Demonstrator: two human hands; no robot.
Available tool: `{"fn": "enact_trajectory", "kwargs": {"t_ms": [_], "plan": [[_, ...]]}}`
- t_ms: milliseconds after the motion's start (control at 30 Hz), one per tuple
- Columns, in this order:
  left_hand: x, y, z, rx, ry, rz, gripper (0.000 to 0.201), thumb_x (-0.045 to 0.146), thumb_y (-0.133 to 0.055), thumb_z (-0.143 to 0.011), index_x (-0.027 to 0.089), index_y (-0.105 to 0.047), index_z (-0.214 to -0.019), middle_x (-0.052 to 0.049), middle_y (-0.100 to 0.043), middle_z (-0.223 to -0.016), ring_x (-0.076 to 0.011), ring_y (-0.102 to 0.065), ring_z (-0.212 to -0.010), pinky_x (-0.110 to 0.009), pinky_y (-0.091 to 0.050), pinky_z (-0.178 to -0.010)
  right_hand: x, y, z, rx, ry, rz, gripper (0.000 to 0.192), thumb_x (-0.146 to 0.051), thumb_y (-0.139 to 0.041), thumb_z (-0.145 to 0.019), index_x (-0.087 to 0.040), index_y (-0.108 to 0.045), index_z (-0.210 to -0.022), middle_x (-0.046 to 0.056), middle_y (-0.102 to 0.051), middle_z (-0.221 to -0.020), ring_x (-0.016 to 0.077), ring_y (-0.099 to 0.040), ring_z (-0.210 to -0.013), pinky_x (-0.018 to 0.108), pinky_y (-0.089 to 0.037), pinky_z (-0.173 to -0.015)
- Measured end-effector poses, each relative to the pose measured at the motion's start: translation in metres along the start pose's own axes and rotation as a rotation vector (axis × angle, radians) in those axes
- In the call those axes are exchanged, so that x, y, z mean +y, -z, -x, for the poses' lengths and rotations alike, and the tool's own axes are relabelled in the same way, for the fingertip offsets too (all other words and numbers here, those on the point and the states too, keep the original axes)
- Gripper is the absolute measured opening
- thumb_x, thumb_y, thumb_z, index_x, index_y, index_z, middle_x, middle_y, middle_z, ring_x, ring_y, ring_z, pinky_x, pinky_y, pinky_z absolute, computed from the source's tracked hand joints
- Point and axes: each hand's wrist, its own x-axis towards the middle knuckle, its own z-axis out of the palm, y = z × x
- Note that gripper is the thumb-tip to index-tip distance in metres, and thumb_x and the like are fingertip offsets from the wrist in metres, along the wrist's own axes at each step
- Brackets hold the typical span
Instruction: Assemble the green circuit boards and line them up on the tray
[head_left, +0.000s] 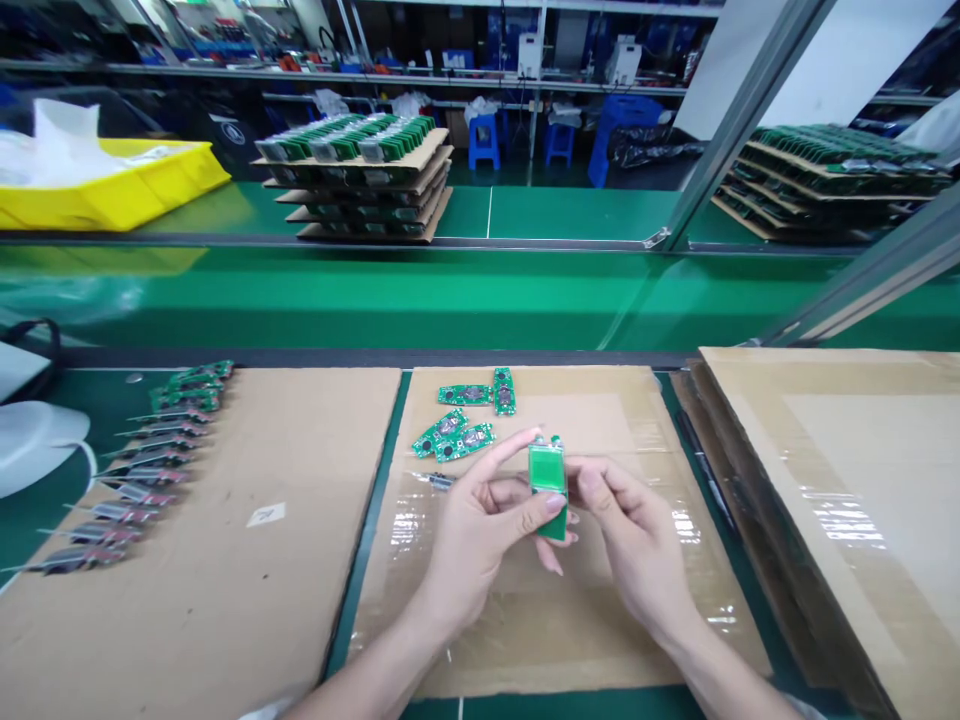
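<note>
My left hand point(487, 530) grips a small green circuit board with a screen point(547, 466), its thumb across the lower front and its fingers at the top and behind. The screen faces me and the board stands nearly upright. Close against the board's right edge is my right hand point(634, 540), thumb and forefinger pinched together; whatever lies between them is hidden. Beyond the hands, several loose green circuit boards point(465, 440) rest on the taped cardboard sheet point(585, 640). A small dark part point(441, 482) lies beside my left hand.
On the left cardboard point(300, 440), several boards with thin wires point(150, 455) form a row. Stacked cardboard point(862, 480) stands to the right. Behind are a green ledge point(570, 215), a yellow bin point(172, 180), layered board stacks point(375, 190) and a slanting metal post point(739, 125).
</note>
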Motion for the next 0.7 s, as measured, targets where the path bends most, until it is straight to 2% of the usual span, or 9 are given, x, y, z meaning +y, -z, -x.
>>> {"fn": "enact_trajectory", "kwargs": {"t_ms": [100, 233, 533, 700], "plan": [[0.0025, -0.0025, 0.0019, 0.079, -0.039, -0.083, 0.069, 0.021, -0.077, -0.068, 0.015, -0.046, -0.13, -0.001, -0.07, -0.062, -0.0173, -0.065, -0.049, -0.028, -0.058, -0.05, -0.0023, -0.0027, -0.0047, -0.033, -0.171, -0.244, 0.027, -0.037, -0.052, -0.09, -0.02, -0.072, -0.092, 0.006, -0.071, -0.081, 0.0143, -0.061, -0.064, 0.024, -0.047, -0.053], [0.0034, -0.0043, 0.0057, 0.118, -0.046, -0.124, 0.065, 0.022, -0.077, -0.067, 0.013, -0.049, -0.126, 0.0, -0.068, -0.059, -0.0182, -0.066, -0.051, -0.027, -0.058, -0.047, -0.0016, -0.005, -0.0082, -0.006, -0.262, -0.357, 0.019, -0.033, -0.061, -0.083, -0.018, -0.073, -0.082, 0.006, -0.069, -0.077, 0.0142, -0.058, -0.064, 0.024, -0.046, -0.052], [0.0058, -0.0056, 0.0071, 0.116, -0.031, -0.143, 0.06, 0.018, -0.074, -0.069, 0.012, -0.05, -0.124, -0.001, -0.068, -0.059, -0.0176, -0.065, -0.052, -0.028, -0.058, -0.048, -0.0017, -0.0062, -0.0078, -0.026, -0.256, -0.292, 0.023, -0.037, -0.062, -0.08, -0.017, -0.066, -0.07, 0.002, -0.058, -0.062, 0.0134, -0.05, -0.054, 0.025, -0.044, -0.046], [0.0051, -0.0054, 0.0065, 0.105, -0.025, -0.161, 0.06, 0.021, -0.074, -0.071, 0.015, -0.05, -0.126, -0.001, -0.069, -0.063, -0.0182, -0.064, -0.055, -0.03, -0.057, -0.051, 0.0015, -0.0068, -0.0078, -0.002, -0.24, -0.238, 0.022, -0.039, -0.068, -0.074, -0.017, -0.068, -0.075, 0.001, -0.062, -0.061, 0.0112, -0.049, -0.049, 0.023, -0.043, -0.044]]}}
